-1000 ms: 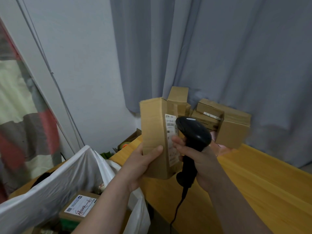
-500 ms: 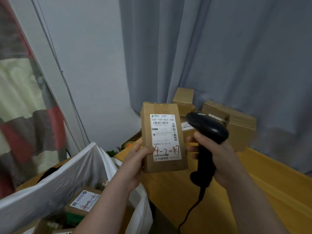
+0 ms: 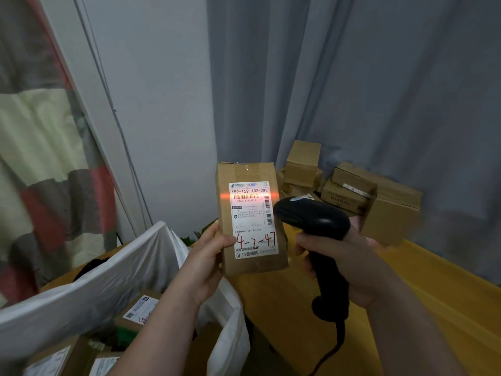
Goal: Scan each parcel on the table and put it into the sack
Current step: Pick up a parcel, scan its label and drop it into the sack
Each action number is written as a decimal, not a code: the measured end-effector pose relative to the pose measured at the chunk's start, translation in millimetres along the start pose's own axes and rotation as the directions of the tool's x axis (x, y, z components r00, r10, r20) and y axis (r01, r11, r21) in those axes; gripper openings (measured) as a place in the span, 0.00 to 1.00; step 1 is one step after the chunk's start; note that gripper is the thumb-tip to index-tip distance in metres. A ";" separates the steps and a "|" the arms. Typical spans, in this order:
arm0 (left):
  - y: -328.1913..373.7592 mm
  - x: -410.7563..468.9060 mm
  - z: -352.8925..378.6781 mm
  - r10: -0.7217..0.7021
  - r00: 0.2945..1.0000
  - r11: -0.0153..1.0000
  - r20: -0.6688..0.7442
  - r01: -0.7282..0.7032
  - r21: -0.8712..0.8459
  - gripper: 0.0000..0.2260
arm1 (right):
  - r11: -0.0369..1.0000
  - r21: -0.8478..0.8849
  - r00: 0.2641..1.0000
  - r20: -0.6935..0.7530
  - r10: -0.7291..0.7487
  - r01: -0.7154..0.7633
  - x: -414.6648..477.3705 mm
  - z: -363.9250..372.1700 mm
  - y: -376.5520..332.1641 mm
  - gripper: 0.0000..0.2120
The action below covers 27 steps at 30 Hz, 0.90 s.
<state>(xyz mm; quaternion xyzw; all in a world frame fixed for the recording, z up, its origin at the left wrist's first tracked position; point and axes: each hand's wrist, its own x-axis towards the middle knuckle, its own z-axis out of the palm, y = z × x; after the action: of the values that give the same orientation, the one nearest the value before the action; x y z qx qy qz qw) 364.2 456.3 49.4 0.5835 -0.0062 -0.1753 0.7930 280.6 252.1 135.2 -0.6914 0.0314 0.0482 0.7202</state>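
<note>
Brown cardboard parcel (image 3: 250,256); white label (image 3: 253,215), black print and barcodes, red handwritten digits. Orange-red scan line (image 3: 225,196) across barcode. Black scanner (image 3: 311,219). Yellow-orange desk (image 3: 439,270). White sack (image 3: 89,291). Inside sack, brown packages (image 3: 135,313) with white labels. Brown cardboard boxes (image 3: 352,185) at desk's far edge. Plain grey-blue curtain (image 3: 352,90). Hanging cloth (image 3: 40,158): cream, grey, red blocks. Pale grey wall (image 3: 162,104).

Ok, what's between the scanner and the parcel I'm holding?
Nothing in the head view: the gap from scanner to parcel is bare; only a red scan line crosses the label.
</note>
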 end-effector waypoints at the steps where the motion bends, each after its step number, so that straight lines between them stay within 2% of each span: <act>1: 0.6 -3.2 -2.4 -0.002 1.000 1.000 -0.009 0.002 0.004 0.23 | 1.000 -0.002 1.000 0.002 0.005 -0.005 0.1 1.0 0.1 0.05; 4: 0.9 -11.5 -14.0 0.004 0.999 1.000 -0.046 -0.004 0.009 0.20 | 0.999 -0.028 1.000 0.013 0.022 -0.022 -0.4 5.1 0.6 0.09; 7: 2.6 -21.8 -26.3 0.000 0.996 1.000 -0.094 -0.002 -0.013 0.17 | 0.997 -0.067 0.998 0.052 0.047 -0.043 -1.5 15.5 2.4 0.09; 16: 4.5 -66.2 -101.0 -0.047 0.974 0.999 -0.223 0.052 0.016 0.20 | 0.987 -0.107 0.975 0.176 0.134 -0.116 0.3 69.0 18.4 0.14; 20: -3.3 -91.3 -149.2 -0.158 0.911 0.976 -0.380 0.203 0.082 0.18 | 0.974 -0.149 0.954 0.222 0.202 -0.171 4.5 94.6 37.7 0.05; 23: -13.3 -105.8 -173.2 -0.218 0.854 0.923 -0.472 0.337 0.184 0.15 | 0.965 -0.167 0.944 0.232 0.236 -0.200 5.4 110.4 55.1 0.05; 25: -19.7 -110.9 -176.1 -0.202 0.811 0.876 -0.549 0.400 0.268 0.16 | 0.960 -0.175 0.938 0.233 0.256 -0.218 5.2 116.6 64.4 0.06; 27: -24.6 -110.4 -172.6 -0.117 0.792 0.780 -0.599 0.447 0.438 0.23 | 0.955 -0.168 0.934 0.225 0.277 -0.243 6.0 117.4 72.0 0.08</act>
<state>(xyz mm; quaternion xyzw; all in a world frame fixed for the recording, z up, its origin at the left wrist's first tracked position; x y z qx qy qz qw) 290.9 640.8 -7.1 0.8075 0.2579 -0.1159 0.5176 275.9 372.4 68.0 -0.7176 0.0301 0.2307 0.6565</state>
